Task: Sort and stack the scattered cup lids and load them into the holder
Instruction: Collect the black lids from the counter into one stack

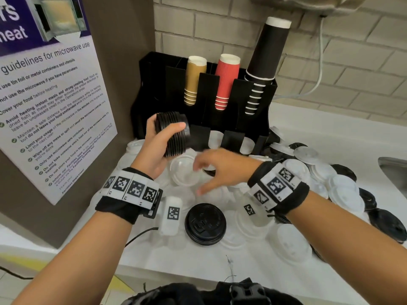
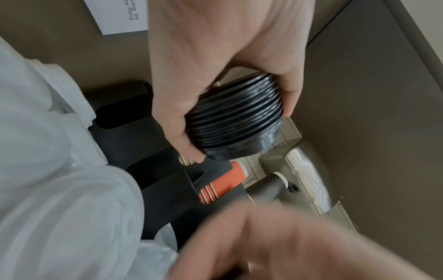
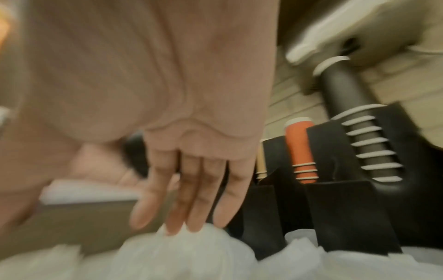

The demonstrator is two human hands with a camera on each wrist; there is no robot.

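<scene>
Break-room corner, pretty standard stuff

Pale brick wall (image 1: 330, 53) runs behind everything, a brown panel (image 1: 123, 40) out past the fingertips on the left carries a microwave guidelines poster (image 1: 52, 102), white countertop (image 1: 330, 137) underneath, a steel sink edge (image 1: 394, 170) far right, and a white cable (image 1: 320, 62) hanging down the bricks.

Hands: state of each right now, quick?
Left hand: holding a stack of black lids.
Right hand: open, empty, fingers over the white lids.
</scene>
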